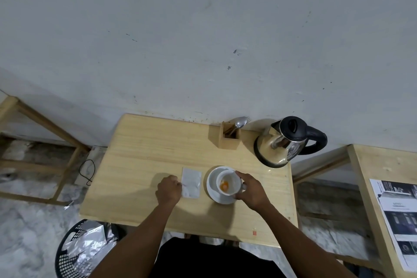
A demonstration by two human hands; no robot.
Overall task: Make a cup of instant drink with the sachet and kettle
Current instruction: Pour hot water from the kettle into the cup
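A white cup (226, 184) with orange powder at its bottom stands on a white saucer (212, 185) on the wooden table (144, 156). My right hand (250, 188) grips the cup from its right side. A silvery sachet (191, 182) lies flat just left of the saucer. My left hand (168, 190) rests on the table at the sachet's left edge, fingers curled, pinching or touching that edge. A steel kettle (285, 142) with a black lid and handle stands at the table's back right corner.
A wooden holder (229, 139) with a spoon and fork stands at the back, left of the kettle. A black basket (79, 250) with foil wrappers sits on the floor at front left. Another table with printed paper (397, 216) is at right. A wall runs behind.
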